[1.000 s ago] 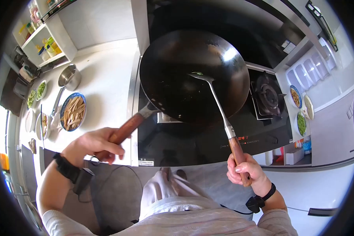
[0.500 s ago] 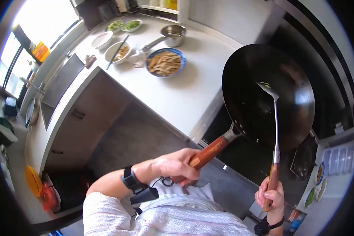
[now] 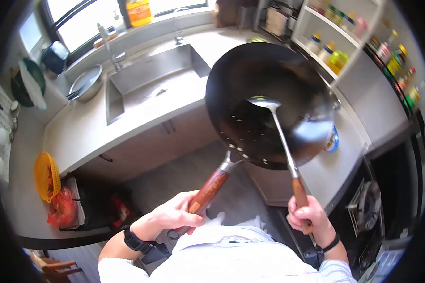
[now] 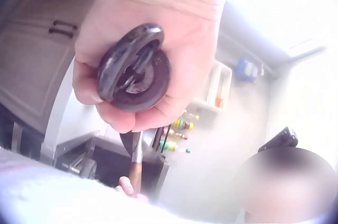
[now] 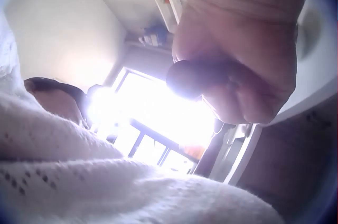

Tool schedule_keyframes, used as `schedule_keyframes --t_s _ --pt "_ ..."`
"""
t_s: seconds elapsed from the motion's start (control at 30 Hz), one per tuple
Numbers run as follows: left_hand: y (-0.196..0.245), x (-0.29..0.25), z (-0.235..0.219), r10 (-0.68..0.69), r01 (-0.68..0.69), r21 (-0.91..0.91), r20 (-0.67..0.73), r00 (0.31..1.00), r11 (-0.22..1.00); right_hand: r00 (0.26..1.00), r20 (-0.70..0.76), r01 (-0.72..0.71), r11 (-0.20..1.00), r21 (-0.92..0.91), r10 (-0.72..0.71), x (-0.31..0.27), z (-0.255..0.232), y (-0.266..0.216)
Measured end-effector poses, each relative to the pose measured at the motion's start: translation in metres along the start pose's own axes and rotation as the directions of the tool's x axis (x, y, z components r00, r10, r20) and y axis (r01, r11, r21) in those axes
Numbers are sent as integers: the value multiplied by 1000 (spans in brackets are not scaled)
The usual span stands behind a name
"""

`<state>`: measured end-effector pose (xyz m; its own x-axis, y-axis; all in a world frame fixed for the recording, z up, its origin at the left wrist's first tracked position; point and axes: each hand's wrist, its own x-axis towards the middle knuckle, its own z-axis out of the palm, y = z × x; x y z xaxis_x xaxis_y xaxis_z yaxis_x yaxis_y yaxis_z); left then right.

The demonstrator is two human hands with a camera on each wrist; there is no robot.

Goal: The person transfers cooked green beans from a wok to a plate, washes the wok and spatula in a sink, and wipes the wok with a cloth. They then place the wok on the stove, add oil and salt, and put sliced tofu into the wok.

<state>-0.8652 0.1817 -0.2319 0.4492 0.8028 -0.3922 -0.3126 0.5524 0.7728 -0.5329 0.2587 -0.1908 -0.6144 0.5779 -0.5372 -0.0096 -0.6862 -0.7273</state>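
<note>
A dark wok [image 3: 269, 66] hangs in the air in front of me, off the stove, its inside facing up toward me. My left hand [image 3: 178, 211] grips its reddish wooden handle [image 3: 211, 187]; in the left wrist view the handle's black end ring [image 4: 134, 71] shows below the palm. My right hand [image 3: 311, 214] holds a wok spatula [image 3: 283, 137] by its wooden grip, with the metal head inside the wok. Bits of green and several pale specks cling to the wok's surface. In the right wrist view the right hand [image 5: 237, 60] wraps the grip's end.
A steel sink [image 3: 153, 94] with a tap [image 3: 109, 49] lies beyond the wok to the left. Beside it sits a metal bowl [image 3: 87, 85]. A blue-rimmed plate [image 3: 334, 140] is mostly hidden behind the wok; a gas burner [image 3: 367, 207] is at right, a yellow basket [image 3: 47, 177] at left.
The view has swung left from the stove past the counter toward the sink. The wok has been carried off the stove with the spatula still inside; both hands keep their holds.
</note>
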Motion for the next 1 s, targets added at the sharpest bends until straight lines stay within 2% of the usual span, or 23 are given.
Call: schedule_keyframes --t_s 0.13,0.2,0.3,0.33,0.4,0.47,0.5,0.53,0.6,0.63,0.7,0.73,0.77,0.8,0.9,0.93,1.0 --pt "20 -37 -67 76 -85 -33 -207 975 996 971 215 -86 991 -104 107 120 53 -35" --pt "35 -48 -94 99 -132 -96 -289 952 987 950 258 -116 967 -228 175 175 76 -59" --pt "46 -55 -138 111 -171 -106 -421 900 980 952 224 -74 868 -491 209 254 109 -84" --pt "51 -56 -151 128 -209 -135 -450 884 968 942 245 -67 846 -529 228 279 118 -91" --pt "60 -57 -172 123 -231 -155 -507 853 960 888 298 -43 707 -706 350 315 136 -119" --pt "67 -56 -196 129 -266 -172 -557 820 949 861 242 51 399 -915 446 348 164 -157" --pt "73 -55 -207 133 -286 -176 -586 799 942 869 270 149 300 -942 415 371 171 -179" --pt "78 -53 -218 130 -298 -185 -606 785 936 888 280 212 214 -953 365 397 182 -206" --pt "88 -50 -232 104 -311 -232 -625 774 922 899 368 307 259 -916 237 457 195 -255" --pt "91 -48 -235 94 -308 -236 -635 767 922 891 425 387 225 -894 156 480 203 -277" --pt "97 -46 -247 65 -318 -287 -643 763 904 809 578 562 149 -814 105 556 222 -314" --pt "97 -42 -249 48 -324 -316 -646 762 892 805 588 587 45 -809 82 591 235 -327" --pt "99 -38 -253 38 -341 -345 -651 758 875 750 661 656 -117 -746 -11 628 251 -333" --pt "100 -33 -256 33 -352 -357 -660 751 865 664 747 716 -257 -649 -37 659 269 -335" --pt "101 -24 -257 -4 -364 -411 -668 744 836 670 742 613 -576 -541 16 728 335 -324" --pt "105 -21 -262 -14 -373 -420 -679 734 828 662 748 629 -569 -530 35 746 356 -317" --pt "108 -17 -266 -31 -374 -449 -672 740 811 615 788 559 -723 -405 35 775 389 -302"
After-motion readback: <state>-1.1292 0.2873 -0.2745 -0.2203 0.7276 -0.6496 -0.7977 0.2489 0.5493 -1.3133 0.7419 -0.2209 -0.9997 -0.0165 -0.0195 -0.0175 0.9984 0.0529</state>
